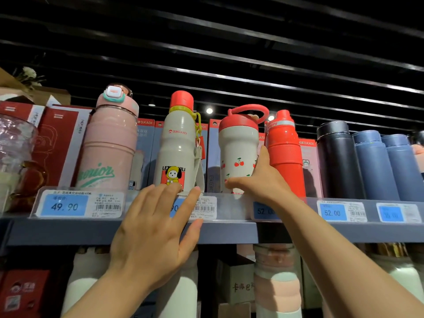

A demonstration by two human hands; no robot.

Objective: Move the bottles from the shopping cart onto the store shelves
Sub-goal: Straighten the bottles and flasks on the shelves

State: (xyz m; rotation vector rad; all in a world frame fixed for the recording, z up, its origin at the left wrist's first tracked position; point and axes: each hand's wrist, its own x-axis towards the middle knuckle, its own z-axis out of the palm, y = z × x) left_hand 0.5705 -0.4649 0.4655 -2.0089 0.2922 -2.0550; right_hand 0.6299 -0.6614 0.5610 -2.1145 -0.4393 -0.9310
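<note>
Right hand (259,180) cups the upright cherry bottle (237,154) at frame centre; left hand (156,228) splayed, lower left, empty.

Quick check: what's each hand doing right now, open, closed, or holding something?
Left hand: open, fingers straight, tips at the base of the cartoon bottle.
Right hand: curled round the cherry bottle, which stands on the shelf.

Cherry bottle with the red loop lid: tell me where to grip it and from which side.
Grip the cherry bottle round its narrower lower body, below the wide shoulder, coming from the front. The red bottle stands close on its right and boxes stand behind. The right hand already has fingers in that gap. The loop handle on top is probably a second option.
</note>
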